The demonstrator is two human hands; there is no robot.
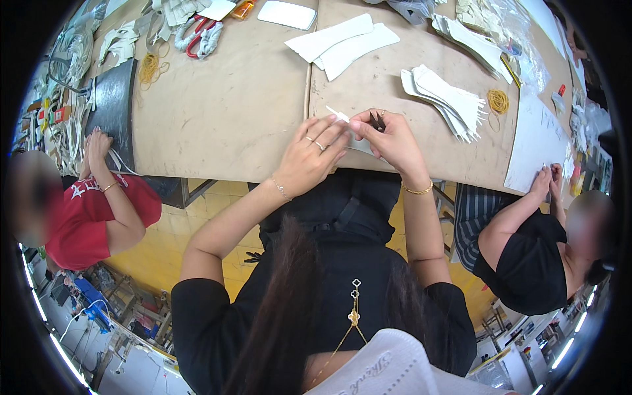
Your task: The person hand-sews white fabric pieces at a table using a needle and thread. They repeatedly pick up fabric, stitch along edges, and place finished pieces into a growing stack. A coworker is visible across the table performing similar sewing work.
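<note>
At the table's near edge, my left hand (312, 153) bends its fingers over a white flat piece (361, 145), pressing or pinching it; the fingertips partly hide how. Small dark thread snips (376, 122) sit in my closed right hand (395, 146), their points sticking up past the fingers. That hand's thumb and forefinger meet a narrow white end (339, 114) rising beside my left fingertips. Whether this end belongs to the same piece is hidden. Beyond my hands lie flared white pieces (345, 47) and, to the right, a fringed white stack (442, 99).
Brown board covers the table (230, 118). Red-handled scissors (201, 38) and yellow rubber bands (151, 68) lie far left; more bands (498, 101) are at right. A person in red (108, 214) sits left, another in black (526, 263) right, both with hands at the table.
</note>
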